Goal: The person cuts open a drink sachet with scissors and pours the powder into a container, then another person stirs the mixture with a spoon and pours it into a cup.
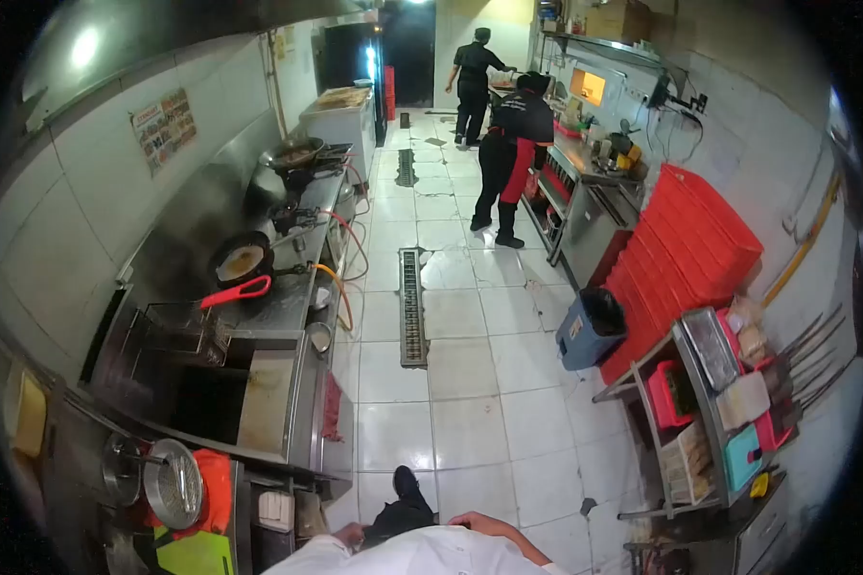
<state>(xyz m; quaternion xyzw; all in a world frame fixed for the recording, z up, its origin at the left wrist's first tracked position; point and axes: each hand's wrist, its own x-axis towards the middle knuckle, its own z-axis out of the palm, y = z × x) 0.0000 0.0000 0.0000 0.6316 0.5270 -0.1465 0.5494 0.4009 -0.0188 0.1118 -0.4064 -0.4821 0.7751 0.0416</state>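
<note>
My left hand [351, 534] hangs low beside the dark trouser leg [403, 517], partly behind my white shirt [431, 554]. Close to the front of the shirt is my right hand [470, 519], with the forearm bent across the lower edge of the view. Both hands are small and half covered, so how their fingers are set does not show clearly. No object is visible in either one. A black shoe [408, 481] stands forward on the white tiled floor [470, 431].
Left: steel cooking counter [297, 383] with a frying pan [242, 259], red-handled fryer basket [177, 326] and strainer [174, 484]. Right: stacked red crates [681, 259], grey bin [590, 331] and shelf rack [705, 422]. Two people [518, 144] in black stand farther off. A drain grate [411, 307] lines the aisle.
</note>
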